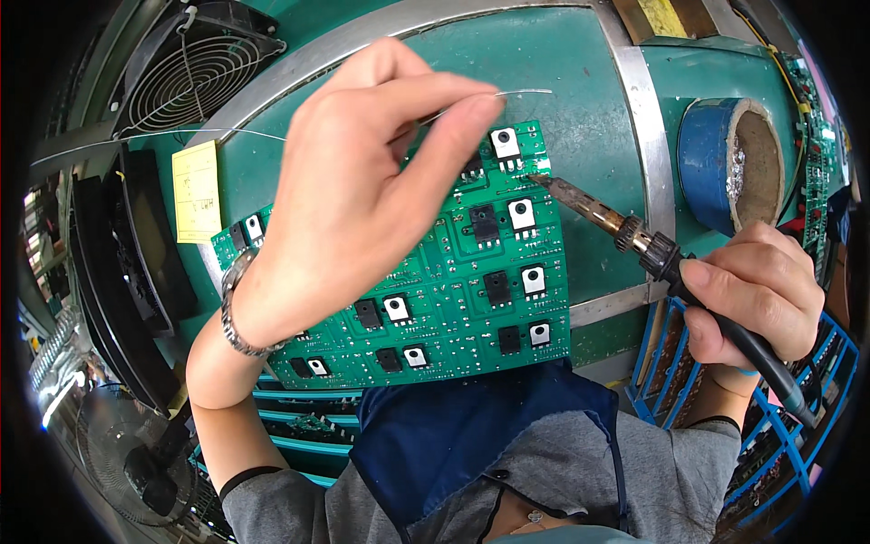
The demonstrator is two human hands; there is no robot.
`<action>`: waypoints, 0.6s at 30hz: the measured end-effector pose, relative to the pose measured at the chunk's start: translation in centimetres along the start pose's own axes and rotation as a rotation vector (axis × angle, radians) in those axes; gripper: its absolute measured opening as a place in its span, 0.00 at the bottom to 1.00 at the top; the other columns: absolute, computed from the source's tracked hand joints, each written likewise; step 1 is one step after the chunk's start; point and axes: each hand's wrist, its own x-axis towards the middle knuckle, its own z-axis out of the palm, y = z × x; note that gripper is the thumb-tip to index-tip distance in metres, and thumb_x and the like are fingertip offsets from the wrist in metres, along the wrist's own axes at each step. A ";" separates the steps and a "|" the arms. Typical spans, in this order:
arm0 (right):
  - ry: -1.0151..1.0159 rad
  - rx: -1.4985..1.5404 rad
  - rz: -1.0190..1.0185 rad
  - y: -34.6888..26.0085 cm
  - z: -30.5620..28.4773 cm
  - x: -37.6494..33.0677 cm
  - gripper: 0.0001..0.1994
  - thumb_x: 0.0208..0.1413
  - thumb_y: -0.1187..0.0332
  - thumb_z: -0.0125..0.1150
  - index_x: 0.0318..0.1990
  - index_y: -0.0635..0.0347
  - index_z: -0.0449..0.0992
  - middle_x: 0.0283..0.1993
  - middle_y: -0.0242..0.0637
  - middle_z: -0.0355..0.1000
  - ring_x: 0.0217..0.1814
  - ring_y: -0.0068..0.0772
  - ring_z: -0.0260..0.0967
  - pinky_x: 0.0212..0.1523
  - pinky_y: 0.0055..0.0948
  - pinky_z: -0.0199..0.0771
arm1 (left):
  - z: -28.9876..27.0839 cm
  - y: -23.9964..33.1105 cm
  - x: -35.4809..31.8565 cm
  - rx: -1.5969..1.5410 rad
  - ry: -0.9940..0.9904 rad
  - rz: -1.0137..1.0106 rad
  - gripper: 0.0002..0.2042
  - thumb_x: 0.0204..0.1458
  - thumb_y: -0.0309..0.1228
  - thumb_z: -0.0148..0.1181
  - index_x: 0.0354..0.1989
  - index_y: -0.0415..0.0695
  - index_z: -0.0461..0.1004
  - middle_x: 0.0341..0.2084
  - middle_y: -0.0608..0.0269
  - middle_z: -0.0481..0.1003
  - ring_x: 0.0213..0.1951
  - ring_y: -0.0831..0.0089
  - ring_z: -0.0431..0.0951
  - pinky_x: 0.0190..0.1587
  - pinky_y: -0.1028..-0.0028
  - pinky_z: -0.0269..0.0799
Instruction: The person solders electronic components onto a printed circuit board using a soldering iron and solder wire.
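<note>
My left hand (372, 172) pinches a thin length of solder wire (526, 91) between thumb and fingertips, above the far part of a green circuit board (453, 258). The wire's short free end sticks out to the right; its long tail runs off to the left. In my right hand (757, 295) is a soldering iron (643, 245), held like a pen. Its dark tip touches or hovers close over the board's right edge, just below a silver-faced transistor (505, 143). More black and silver transistors stand in pairs across the board. My left hand hides the board's upper left part.
A blue tape-like roll (711, 168) with bits of metal inside stands at the right. A yellow paper slip (197, 192) lies left of the board. A caged fan (195, 82) is at the back left. Blue racks (657, 363) with boards flank me below the bench.
</note>
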 end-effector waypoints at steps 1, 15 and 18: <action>0.012 -0.012 -0.001 0.2 0.1 -0.1 0.15 0.48 0.62 0.71 0.34 0.66 0.81 0.23 0.38 0.72 0.18 0.31 0.68 0.18 0.24 0.64 | -0.5 0.5 -0.3 0.028 -0.006 -0.023 0.08 0.54 0.25 0.65 0.41 0.40 0.82 0.24 0.73 0.64 0.27 0.85 0.62 0.27 0.81 0.56; 0.012 0.002 0.004 0.4 0.7 0.8 0.14 0.49 0.62 0.72 0.33 0.65 0.81 0.24 0.37 0.73 0.19 0.30 0.69 0.18 0.23 0.66 | 0.1 1.2 -2.7 0.186 0.047 0.012 0.09 0.45 0.20 0.69 0.36 0.44 0.84 0.23 0.72 0.66 0.23 0.84 0.61 0.23 0.81 0.54; 0.010 0.004 0.002 0.5 0.7 1.0 0.13 0.48 0.62 0.73 0.33 0.65 0.81 0.24 0.37 0.73 0.20 0.30 0.69 0.19 0.23 0.66 | 0.2 1.1 -2.8 0.184 0.039 0.017 0.10 0.45 0.19 0.70 0.36 0.45 0.84 0.23 0.71 0.66 0.23 0.84 0.61 0.23 0.81 0.54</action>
